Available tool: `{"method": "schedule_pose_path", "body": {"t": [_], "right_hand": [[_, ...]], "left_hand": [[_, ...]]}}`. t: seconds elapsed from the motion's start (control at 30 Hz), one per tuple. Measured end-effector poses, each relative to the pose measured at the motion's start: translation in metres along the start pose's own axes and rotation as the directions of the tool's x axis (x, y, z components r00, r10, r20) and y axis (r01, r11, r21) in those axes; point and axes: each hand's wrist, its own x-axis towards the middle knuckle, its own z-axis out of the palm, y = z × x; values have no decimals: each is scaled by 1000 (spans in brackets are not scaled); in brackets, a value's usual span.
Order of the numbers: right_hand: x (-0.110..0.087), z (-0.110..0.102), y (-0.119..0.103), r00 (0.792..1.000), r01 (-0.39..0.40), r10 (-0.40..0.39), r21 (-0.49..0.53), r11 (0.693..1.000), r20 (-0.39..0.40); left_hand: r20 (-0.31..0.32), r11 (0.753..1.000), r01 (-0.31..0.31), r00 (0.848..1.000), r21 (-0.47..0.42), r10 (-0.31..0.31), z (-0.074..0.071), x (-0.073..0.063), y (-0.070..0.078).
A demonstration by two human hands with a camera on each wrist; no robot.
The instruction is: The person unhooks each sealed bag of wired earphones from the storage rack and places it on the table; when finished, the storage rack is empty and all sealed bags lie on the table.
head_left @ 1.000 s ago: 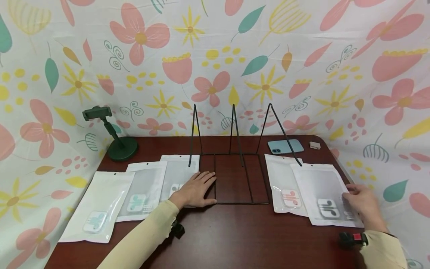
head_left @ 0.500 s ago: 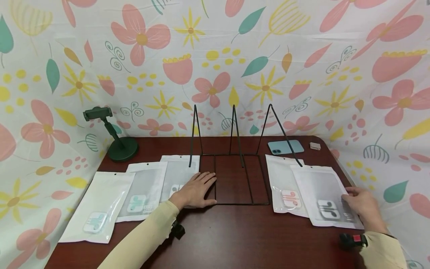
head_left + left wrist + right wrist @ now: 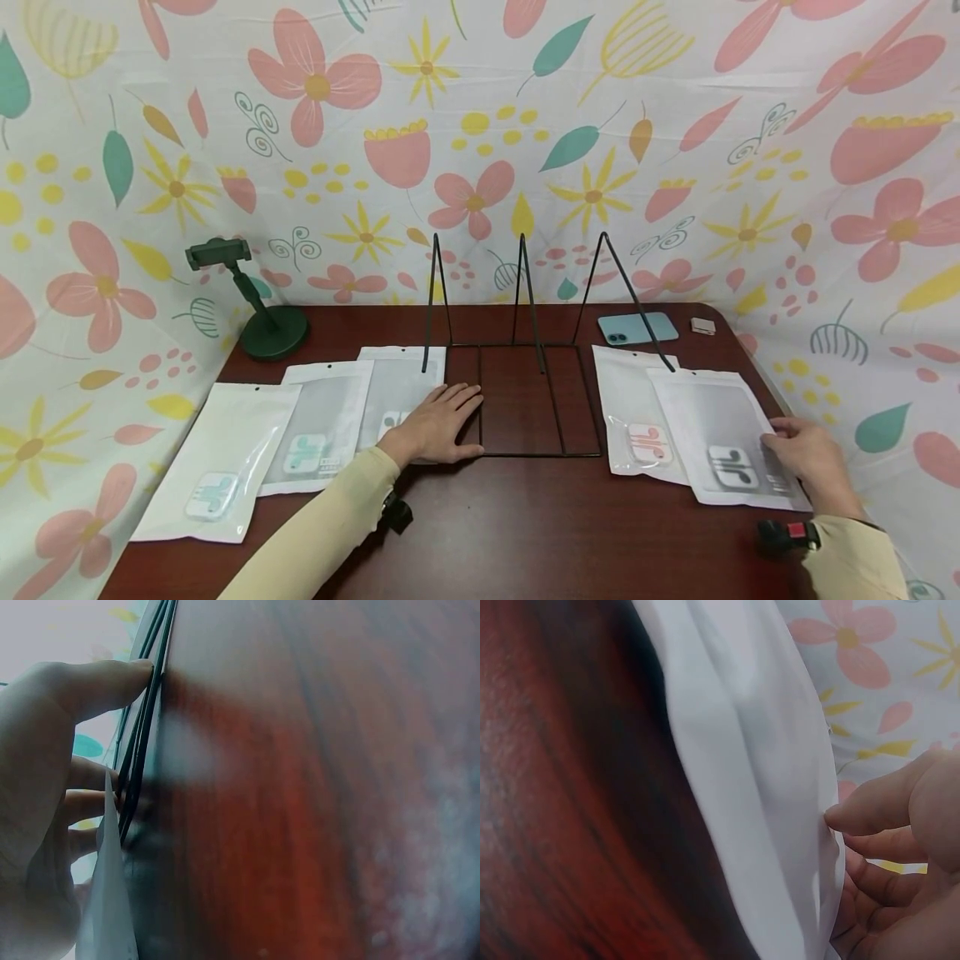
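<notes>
A black wire rack (image 3: 561, 400) with three upright angled dividers stands mid-table. My left hand (image 3: 438, 423) lies palm down over its left front corner, fingers extended; in the left wrist view the thumb (image 3: 112, 686) touches the wire. At the right, my right hand (image 3: 810, 458) pinches the edge of a white zip pouch (image 3: 705, 408) with wired earphones in a case showing inside. The right wrist view shows the thumb (image 3: 870, 806) on the pouch's upper face, other fingers curled at its edge. Another pouch (image 3: 618, 387), with pink earphones, lies partly beneath it.
Three more zip pouches overlap at the left: an outer one (image 3: 217, 433), a middle one (image 3: 330, 400) and an inner one (image 3: 401, 375) beside the rack. Behind are a green phone stand (image 3: 273, 332), a blue phone (image 3: 637, 327) and a small pale block (image 3: 702, 324).
</notes>
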Motion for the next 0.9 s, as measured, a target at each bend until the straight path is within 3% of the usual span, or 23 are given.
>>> {"method": "schedule_pose_path", "body": {"t": [0.3, 0.5, 0.7, 0.9], "right_hand": [[-3, -4, 1, 998, -61, 59, 37, 997, 33], [-11, -8, -4, 999, -46, 46, 42, 998, 9], [-15, -13, -17, 998, 54, -54, -8, 999, -22], [-24, -17, -42, 970, 217, -222, -60, 974, -100]], "left_hand": [[-2, 1000, -8, 1000, -6, 8, 1, 0, 0], [-9, 1000, -13, 1000, -14, 13, -1, 0, 0], [-9, 1000, 2, 1000, 3, -2, -1, -2, -1], [-11, 1000, 4, 1000, 5, -4, 0, -4, 0]]}}
